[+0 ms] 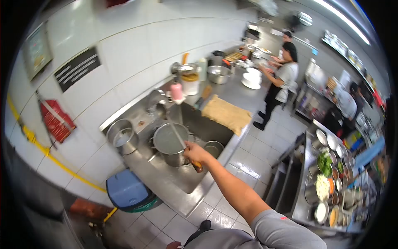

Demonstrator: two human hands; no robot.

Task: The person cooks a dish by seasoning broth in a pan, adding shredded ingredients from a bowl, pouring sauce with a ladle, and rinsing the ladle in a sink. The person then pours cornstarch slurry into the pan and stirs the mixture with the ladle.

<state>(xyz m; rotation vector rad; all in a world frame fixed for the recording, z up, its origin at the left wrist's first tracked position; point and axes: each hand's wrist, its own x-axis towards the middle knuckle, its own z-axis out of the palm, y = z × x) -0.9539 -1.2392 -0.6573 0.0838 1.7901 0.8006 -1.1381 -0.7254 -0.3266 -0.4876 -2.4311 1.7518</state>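
Steel ladle (176, 132) gripped above a steel pot (168, 158) in our sink (187, 179).

Our right hand (195, 152) is wrapped round the ladle's handle, whose orange-and-black end juts below the fist; taking the pot as the clock's centre, the hand sits at four o'clock and the ladle's bowl near twelve. Inside the sink, a smaller metal vessel (214, 144) lies at three; another pot (131, 144) stands at nine. We see a tan cloth (227, 114) spread at two, a pink bottle (176, 91) at twelve, and a blue-lidded bin (126, 189) at seven. Only a sliver of our left hand (174, 245) shows, so we cannot tell what its fingers do.
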